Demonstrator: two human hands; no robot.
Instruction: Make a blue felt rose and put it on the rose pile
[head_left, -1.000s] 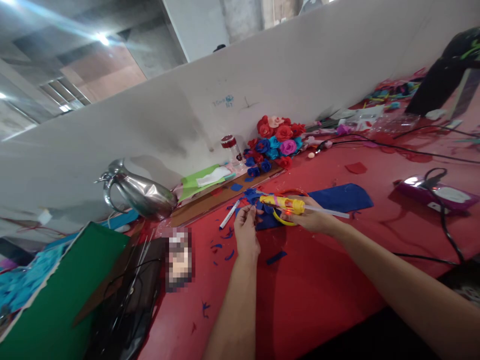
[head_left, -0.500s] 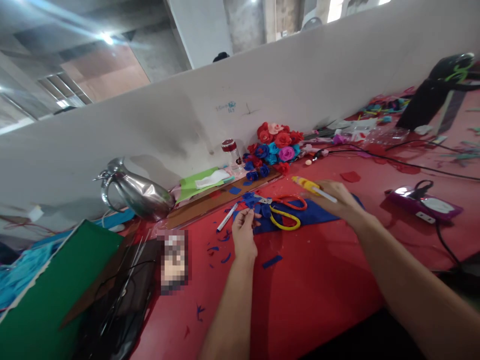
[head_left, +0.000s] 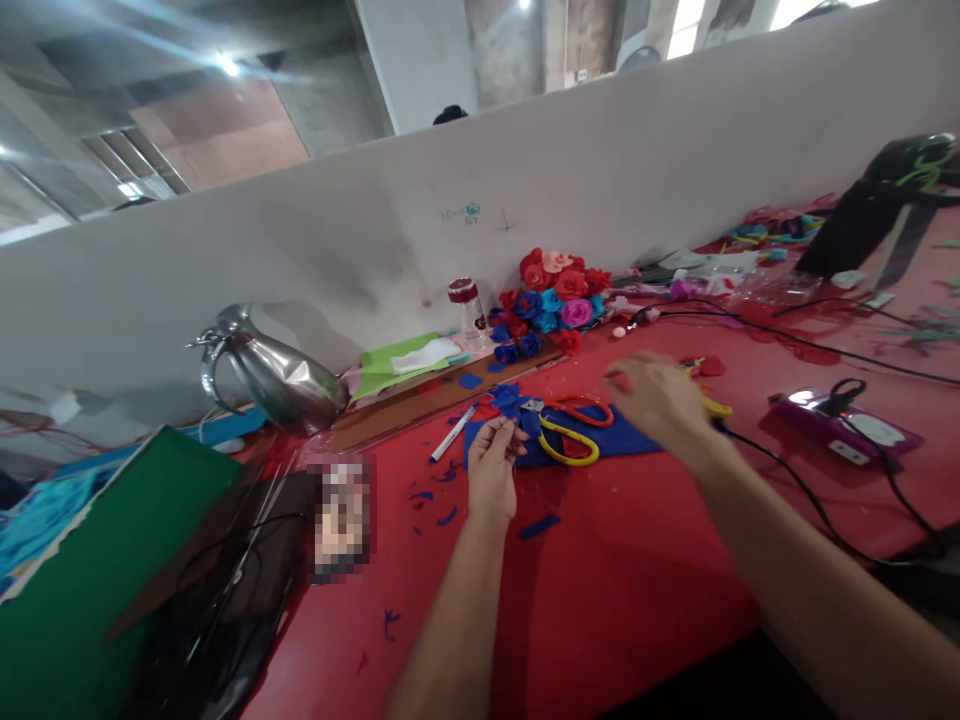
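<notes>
My left hand (head_left: 493, 465) is over the red table with its fingertips pinched together. What lies between them is too small to make out. A piece of cut blue material (head_left: 507, 400) shows just beyond those fingertips. Beside them lie scissors (head_left: 571, 440) with one red and one yellow handle, on a dark blue sheet (head_left: 630, 432). My right hand (head_left: 660, 395) hovers over the sheet's right part, fingers bent and apart, with nothing visible in it. Partly hidden behind that hand, a yellow glue gun (head_left: 716, 405) rests on the table with a black cord.
A marker (head_left: 452, 435) and blue scraps (head_left: 540, 526) lie near my left hand. Fabric flowers (head_left: 559, 290), a red-lidded glass jar (head_left: 466, 308) and a metal jug (head_left: 274, 375) stand along the wall. At right is a purple power strip (head_left: 847, 428).
My right hand has let go of the yellow glue gun, which now lies to its right, and has moved slightly left. My left hand stays pinched in nearly the same place.
</notes>
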